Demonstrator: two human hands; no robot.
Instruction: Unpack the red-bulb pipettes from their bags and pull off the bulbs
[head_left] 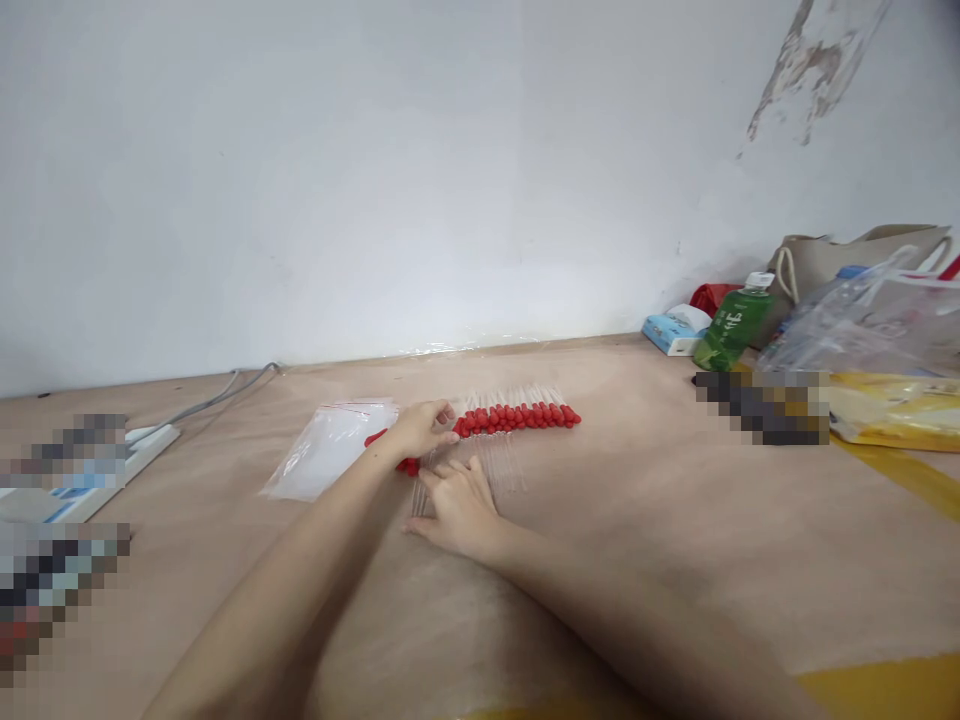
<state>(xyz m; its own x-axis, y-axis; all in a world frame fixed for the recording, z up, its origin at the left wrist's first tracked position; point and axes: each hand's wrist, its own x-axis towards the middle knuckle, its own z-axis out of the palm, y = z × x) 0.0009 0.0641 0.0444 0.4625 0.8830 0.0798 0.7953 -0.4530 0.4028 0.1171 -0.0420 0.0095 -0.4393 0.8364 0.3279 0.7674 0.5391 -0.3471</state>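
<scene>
A row of droppers with red bulbs and thin clear tubes (517,417) lies across the brown table covering. At the row's left end is my left hand (424,430), thumb and fingers curled but apart beside the nearest bulbs. Just below it, my right hand (459,503) rests low over the table with its fingers spread. Between its thumb and forefinger lie several clear tubes (417,500), whose red bulbs (409,467) show under my left wrist. I cannot tell whether either hand grips a dropper. Partly behind my left forearm is a stack of clear plastic bags (322,450).
A white power strip (154,445) with a grey cable (217,397) lies at the left, near blurred items. On the right stand a tissue pack (671,332), a green bottle (735,325), a paper bag (847,255) and plastic bags (847,320). A wall (375,180) rises behind.
</scene>
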